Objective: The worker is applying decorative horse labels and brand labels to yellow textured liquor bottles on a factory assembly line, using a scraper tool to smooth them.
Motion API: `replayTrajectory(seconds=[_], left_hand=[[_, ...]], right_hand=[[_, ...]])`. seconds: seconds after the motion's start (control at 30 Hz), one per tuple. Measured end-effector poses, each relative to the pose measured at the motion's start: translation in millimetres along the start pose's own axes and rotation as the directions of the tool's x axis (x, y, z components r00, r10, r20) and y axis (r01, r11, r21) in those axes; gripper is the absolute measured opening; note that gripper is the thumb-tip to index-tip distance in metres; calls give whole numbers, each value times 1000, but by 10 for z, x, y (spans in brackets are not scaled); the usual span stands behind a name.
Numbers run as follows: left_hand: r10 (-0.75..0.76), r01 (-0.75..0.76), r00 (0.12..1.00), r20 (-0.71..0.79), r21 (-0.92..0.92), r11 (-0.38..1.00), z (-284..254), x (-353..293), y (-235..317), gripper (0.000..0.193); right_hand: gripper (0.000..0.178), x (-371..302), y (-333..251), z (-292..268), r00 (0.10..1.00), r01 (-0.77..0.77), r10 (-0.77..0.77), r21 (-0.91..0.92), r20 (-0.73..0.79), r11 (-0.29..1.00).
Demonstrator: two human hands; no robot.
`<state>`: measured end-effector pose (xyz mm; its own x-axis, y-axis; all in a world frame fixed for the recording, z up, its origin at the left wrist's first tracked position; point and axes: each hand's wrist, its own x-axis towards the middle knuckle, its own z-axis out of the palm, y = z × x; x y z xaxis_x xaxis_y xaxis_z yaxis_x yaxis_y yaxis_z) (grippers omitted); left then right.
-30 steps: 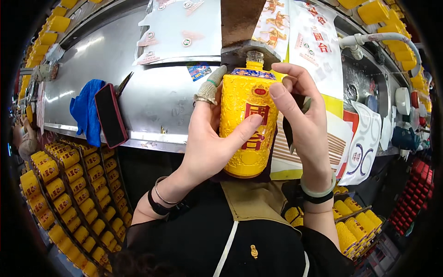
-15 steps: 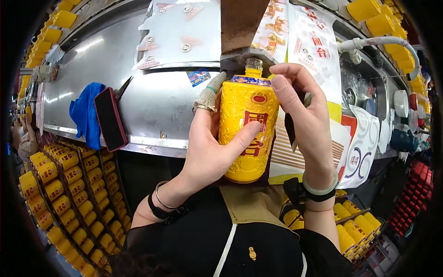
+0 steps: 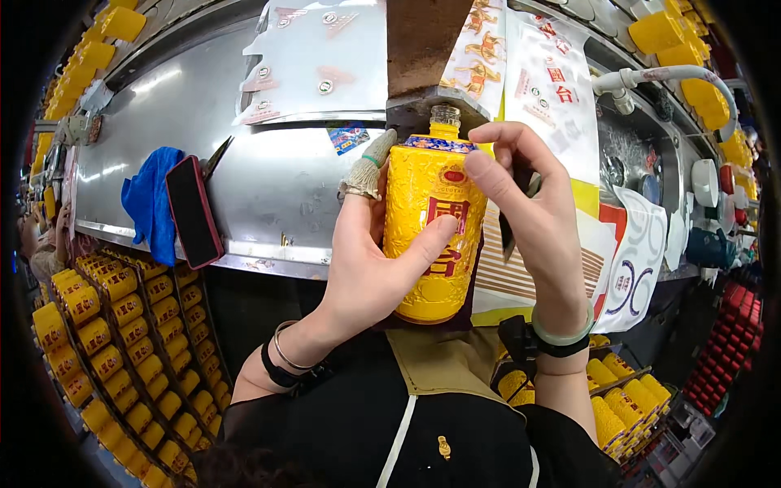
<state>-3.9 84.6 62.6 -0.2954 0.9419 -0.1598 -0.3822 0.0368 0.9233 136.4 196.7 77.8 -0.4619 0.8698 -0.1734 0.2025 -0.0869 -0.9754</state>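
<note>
My left hand (image 3: 370,248) grips a yellow embossed bottle (image 3: 427,293) with red characters on its front. The thumb lies across the front, and a knitted cot covers one finger. The bottle is tilted away from me, its clear glass neck (image 3: 444,116) uncapped and pointing to the far side. Around the shoulder runs a blue patterned band (image 3: 439,144). My right hand (image 3: 533,191) is at the band's right end, thumb against it and fingers curled. A dark pointed tool (image 3: 508,237) sticks out beneath the right palm; its exact kind is hidden.
Sticker sheets (image 3: 313,61) lie on the steel table, and more printed sheets (image 3: 553,106) to the right. A phone (image 3: 195,213) leans by a blue cloth (image 3: 153,203) and dark tweezers (image 3: 217,154). A brown post (image 3: 423,41) stands ahead. Racks of yellow bottles (image 3: 126,342) flank me.
The right thumb and fingers have shifted slightly left along the bottle's shoulder. The left hand keeps its grip, and the bottle has barely moved.
</note>
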Motion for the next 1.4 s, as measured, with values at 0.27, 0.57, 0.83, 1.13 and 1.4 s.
replayTrajectory(seconds=[0.27,0.57,0.83,1.13,1.4], left_hand=[[60,-59,998,-7,47,997,7,1,-51,81],[95,-92,995,-27,89,992,14,-4,-100,81],[100,-99,995,-5,81,992,20,8,-96,77],[25,-24,999,19,-51,998,-96,71,-96,67],[19,-18,999,43,-25,1000,-59,57,-58,63]], right_hand=[[42,1,-157,-292,965,260,-257,76,-49,963],[28,3,-547,-160,755,652,-578,-458,310,605],[27,24,-526,-118,716,665,-650,-533,256,524],[19,-350,-104,62,902,371,-403,-196,-156,908],[15,-460,-41,86,894,329,-351,-125,-277,936]])
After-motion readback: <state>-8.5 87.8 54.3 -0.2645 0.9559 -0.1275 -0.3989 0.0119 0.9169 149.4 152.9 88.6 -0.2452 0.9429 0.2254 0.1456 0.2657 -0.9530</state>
